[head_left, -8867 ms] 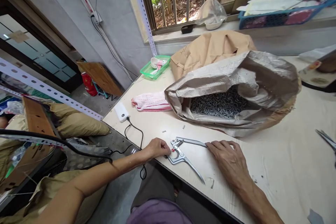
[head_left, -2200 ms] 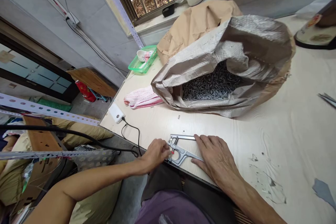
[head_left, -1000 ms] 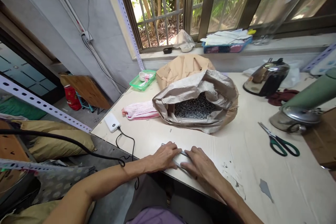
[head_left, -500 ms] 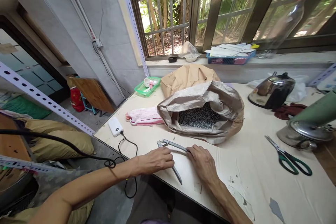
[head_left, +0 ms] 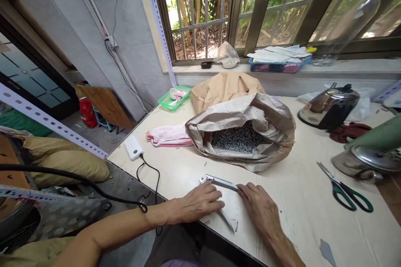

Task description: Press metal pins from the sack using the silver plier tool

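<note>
A grey metal hand tool with two long, spread handles (head_left: 224, 182) lies low over the table's near edge, its pivot end to the left; its exact kind is unclear. My right hand (head_left: 261, 210) pinches the end of its upper handle. My left hand (head_left: 200, 202) is curled over the pivot end and hides most of it, with the lower handle sticking out beneath the fingers. Just beyond the tool is an open paper sack (head_left: 200, 127) full of small dark metal pieces (head_left: 236, 138).
Green-handled scissors (head_left: 344, 194) and a metal pot (head_left: 357, 162) are on the right, with a kettle (head_left: 328, 106) behind. At left lie a white power bank (head_left: 133, 148) with a black cable, a pink-white cloth (head_left: 169, 135) and a green basket (head_left: 173, 100). A grey scrap (head_left: 327, 252) lies front right.
Both hands and the tool have shifted right and slightly nearer to me. My left fingers now cover the spring near the pivot. The camera view has also shifted a little.
</note>
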The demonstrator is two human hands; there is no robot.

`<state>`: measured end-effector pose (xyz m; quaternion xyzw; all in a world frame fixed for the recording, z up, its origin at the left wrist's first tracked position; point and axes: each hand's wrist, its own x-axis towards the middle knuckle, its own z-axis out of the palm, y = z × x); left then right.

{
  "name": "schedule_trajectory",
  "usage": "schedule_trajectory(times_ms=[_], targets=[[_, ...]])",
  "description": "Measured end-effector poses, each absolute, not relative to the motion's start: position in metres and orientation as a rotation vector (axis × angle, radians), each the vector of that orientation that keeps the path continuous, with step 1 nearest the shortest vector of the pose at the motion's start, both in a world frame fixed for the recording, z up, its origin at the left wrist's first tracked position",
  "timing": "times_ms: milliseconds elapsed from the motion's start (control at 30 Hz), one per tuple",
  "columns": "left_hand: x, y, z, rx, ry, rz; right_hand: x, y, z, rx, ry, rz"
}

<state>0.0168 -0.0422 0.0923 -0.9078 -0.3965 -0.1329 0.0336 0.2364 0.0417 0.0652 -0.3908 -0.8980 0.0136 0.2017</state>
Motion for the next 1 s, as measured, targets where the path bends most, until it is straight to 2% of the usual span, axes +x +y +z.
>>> schedule_trajectory(times_ms=[100, 167, 300, 567, 667, 733, 833, 1000], targets=[[0.004, -0.036, 0.100, -2.533, -1.564, -0.841, 0.261, 0.046, 0.066, -1.210, -2.485, 0.072], [-0.006, -0.029, 0.097, -2.366, -1.823, -0.914, 0.277, 0.048, 0.066, -1.309, -2.484, 0.142], [-0.007, -0.007, 0.077, -2.321, -2.068, -0.729, 0.295, 0.050, 0.065, -1.423, -2.463, 0.285], [-0.025, 0.004, 0.069, -2.448, -2.025, -0.087, 0.305, 0.041, 0.067, -1.494, -2.410, 0.303], [-0.018, -0.025, 0.071, -2.411, -1.998, -0.208, 0.303, 0.039, 0.066, -1.512, -2.407, 0.278], [-0.002, -0.047, 0.067, -2.660, -1.778, -0.352, 0.301, 0.039, 0.065, -1.518, -2.399, 0.246], [0.012, -0.069, 0.058, -2.903, -1.585, -0.368, 0.300, 0.037, 0.066, -1.501, -2.394, 0.213], [-0.020, -0.060, 0.064, -2.497, -1.852, -0.366, 0.299, 0.038, 0.062, -1.417, -2.398, 0.212]])
